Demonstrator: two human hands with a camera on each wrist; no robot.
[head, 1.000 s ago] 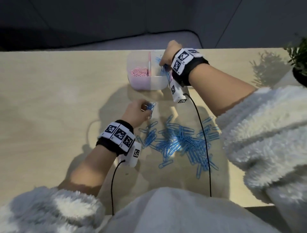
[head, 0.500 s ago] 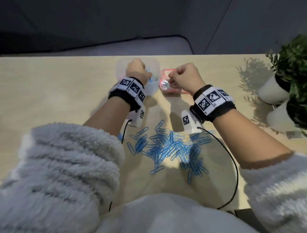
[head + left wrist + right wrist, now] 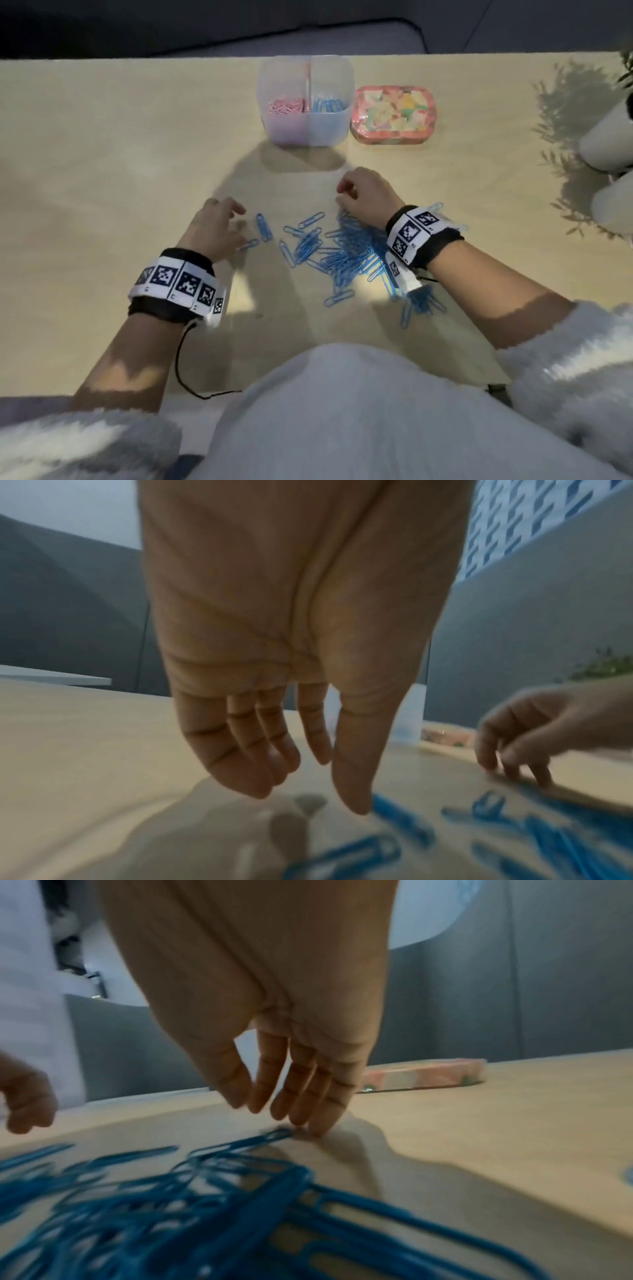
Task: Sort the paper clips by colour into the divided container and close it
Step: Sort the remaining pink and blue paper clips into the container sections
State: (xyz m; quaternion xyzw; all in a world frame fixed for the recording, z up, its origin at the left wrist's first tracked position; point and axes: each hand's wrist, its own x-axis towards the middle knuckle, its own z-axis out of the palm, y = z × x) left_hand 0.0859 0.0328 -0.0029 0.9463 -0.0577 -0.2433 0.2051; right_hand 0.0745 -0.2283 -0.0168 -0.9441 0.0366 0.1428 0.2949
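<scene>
A heap of blue paper clips [image 3: 346, 255] [image 3: 192, 1213] [image 3: 514, 831] is spread over the wooden table between my hands. The translucent divided container [image 3: 306, 118] stands open at the back, with pink clips [image 3: 287, 105] in its left half and blue clips [image 3: 327, 104] in its right half. Its flowered lid [image 3: 392, 114] [image 3: 424, 1078] lies just to the right of it. My left hand [image 3: 222, 224] [image 3: 308, 764] hangs over the heap's left edge, fingers relaxed, holding nothing. My right hand [image 3: 359, 197] [image 3: 294, 1093] touches the far edge of the heap with straight fingertips.
White plant pots [image 3: 608, 140] with green leaves stand at the table's right edge. A dark grey wall or sofa lies beyond the far edge. Black wrist cables [image 3: 180, 363] trail toward my lap.
Both hands have come back from the container and lid to the clip heap. The left hand no longer holds clips, and more blue clips lie in the right half.
</scene>
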